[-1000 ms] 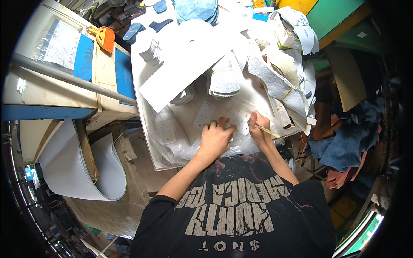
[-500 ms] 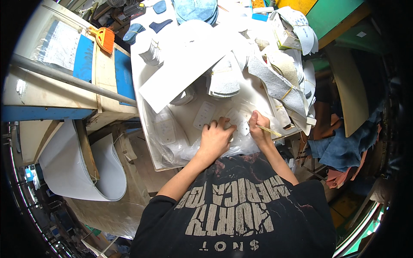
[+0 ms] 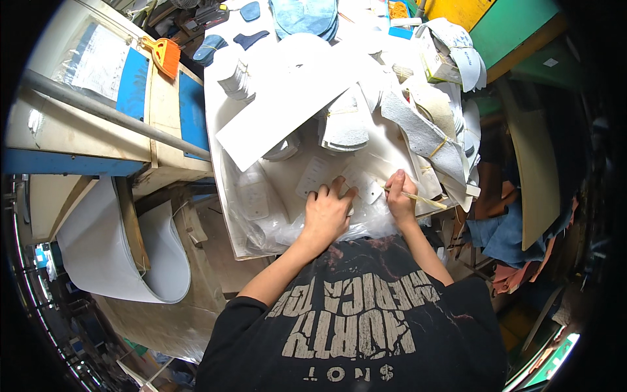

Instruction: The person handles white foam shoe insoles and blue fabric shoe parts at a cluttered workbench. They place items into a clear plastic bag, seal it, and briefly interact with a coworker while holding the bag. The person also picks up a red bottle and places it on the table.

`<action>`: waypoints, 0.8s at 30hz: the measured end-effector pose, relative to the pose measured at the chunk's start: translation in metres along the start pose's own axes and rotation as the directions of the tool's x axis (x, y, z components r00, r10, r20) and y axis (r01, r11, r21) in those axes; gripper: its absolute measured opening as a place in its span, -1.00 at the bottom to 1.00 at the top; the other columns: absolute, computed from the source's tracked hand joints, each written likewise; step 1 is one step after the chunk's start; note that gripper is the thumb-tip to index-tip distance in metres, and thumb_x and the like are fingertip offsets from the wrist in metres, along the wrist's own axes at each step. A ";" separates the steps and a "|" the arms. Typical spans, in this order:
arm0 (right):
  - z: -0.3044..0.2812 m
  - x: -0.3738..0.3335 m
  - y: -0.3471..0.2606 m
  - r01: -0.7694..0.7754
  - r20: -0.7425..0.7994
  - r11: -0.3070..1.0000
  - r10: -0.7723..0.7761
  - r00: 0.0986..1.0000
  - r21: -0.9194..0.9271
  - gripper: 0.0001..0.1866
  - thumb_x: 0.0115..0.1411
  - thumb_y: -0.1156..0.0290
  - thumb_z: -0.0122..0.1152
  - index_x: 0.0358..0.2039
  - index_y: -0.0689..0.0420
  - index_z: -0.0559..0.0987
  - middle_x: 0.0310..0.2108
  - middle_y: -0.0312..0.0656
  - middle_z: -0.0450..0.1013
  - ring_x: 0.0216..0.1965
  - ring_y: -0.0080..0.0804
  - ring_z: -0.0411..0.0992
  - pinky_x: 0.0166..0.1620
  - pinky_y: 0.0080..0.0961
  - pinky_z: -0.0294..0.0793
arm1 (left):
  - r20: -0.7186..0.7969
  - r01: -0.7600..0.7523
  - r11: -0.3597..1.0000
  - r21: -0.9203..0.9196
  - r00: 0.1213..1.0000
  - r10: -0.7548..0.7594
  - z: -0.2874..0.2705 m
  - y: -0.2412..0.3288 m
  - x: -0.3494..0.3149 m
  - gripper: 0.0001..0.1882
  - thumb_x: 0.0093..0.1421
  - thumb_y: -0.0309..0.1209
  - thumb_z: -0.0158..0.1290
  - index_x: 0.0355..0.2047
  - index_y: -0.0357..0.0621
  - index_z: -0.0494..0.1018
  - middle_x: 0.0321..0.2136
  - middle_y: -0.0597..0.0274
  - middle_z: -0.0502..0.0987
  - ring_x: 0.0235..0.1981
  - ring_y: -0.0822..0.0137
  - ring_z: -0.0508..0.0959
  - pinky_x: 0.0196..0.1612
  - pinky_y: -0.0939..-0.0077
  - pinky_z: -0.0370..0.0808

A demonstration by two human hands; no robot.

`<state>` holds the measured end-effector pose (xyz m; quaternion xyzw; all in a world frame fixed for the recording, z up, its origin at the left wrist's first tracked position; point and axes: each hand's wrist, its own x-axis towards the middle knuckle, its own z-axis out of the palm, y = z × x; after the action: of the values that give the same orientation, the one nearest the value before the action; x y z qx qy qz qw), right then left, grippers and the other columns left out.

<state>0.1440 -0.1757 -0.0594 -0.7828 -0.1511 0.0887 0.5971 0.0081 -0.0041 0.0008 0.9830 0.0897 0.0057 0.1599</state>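
Observation:
My left hand [image 3: 326, 212] is bent over a pale cut piece [image 3: 361, 185] with small dark holes, its fingertips pressing on it at the near side of the white table [image 3: 385, 147]. To its right, my closed right hand [image 3: 400, 196] grips a thin pale-yellow strip [image 3: 428, 200] that sticks out on both sides of the fist; whether it is a stick or a bundle of bands, I cannot make out. Another holed white piece [image 3: 311, 178] lies just beyond my left fingers. Clear plastic sheeting [image 3: 375, 222] is crumpled under and around both hands.
A long white board [image 3: 261, 130] lies slantwise across stacks. Behind my hands stands a tied bundle of white pieces [image 3: 345, 124]; grey felt-like pieces [image 3: 415, 121] crowd the right edge. Blue pieces [image 3: 304, 18] lie at the back. A metal pipe [image 3: 117, 117] runs along the left.
My right hand has shifted slightly right and turned, and the yellow strip now reaches farther out to the right. The left hand stays on the pale piece. The whole view has shifted a little.

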 end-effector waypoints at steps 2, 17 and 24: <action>0.000 -0.004 -0.006 0.141 0.054 0.985 -0.136 0.989 -0.104 -0.40 0.65 0.17 -0.17 -0.54 0.20 0.48 -0.67 -0.29 0.37 -0.63 -0.58 0.32 -0.50 -0.49 0.31 | -0.011 0.007 1.000 0.015 1.000 -0.006 0.000 0.000 -0.001 -0.39 0.03 -0.40 0.27 0.16 0.30 0.60 0.25 0.22 0.46 0.03 0.12 0.57 -0.01 0.12 0.54; -0.006 -0.018 -0.009 0.179 0.292 0.973 -0.130 0.947 -0.147 -0.55 0.60 0.23 -0.05 -0.41 0.23 0.52 -0.59 0.01 0.46 -0.56 -0.05 0.50 -0.36 -0.22 0.49 | -0.038 -0.105 0.994 -0.038 0.994 0.103 0.005 -0.003 -0.003 -0.40 0.11 -0.41 0.25 0.18 0.47 0.63 -0.01 0.11 0.46 0.00 0.10 0.51 -0.07 0.16 0.46; -0.002 -0.014 -0.011 0.301 0.327 0.922 -0.214 0.920 -0.242 -0.61 0.58 0.25 -0.02 -0.39 0.21 0.48 -0.56 0.09 0.41 -0.52 0.15 0.47 -0.38 -0.13 0.45 | -0.040 -0.067 0.998 -0.016 0.997 0.066 0.004 -0.003 -0.003 -0.35 0.07 -0.41 0.27 0.19 0.50 0.62 -0.12 0.15 0.44 -0.07 0.13 0.51 -0.10 0.18 0.46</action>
<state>0.1297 -0.1798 -0.0489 -0.8122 -0.3522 0.1013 0.4539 0.0046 -0.0035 -0.0035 0.9837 0.0599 0.0312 0.1665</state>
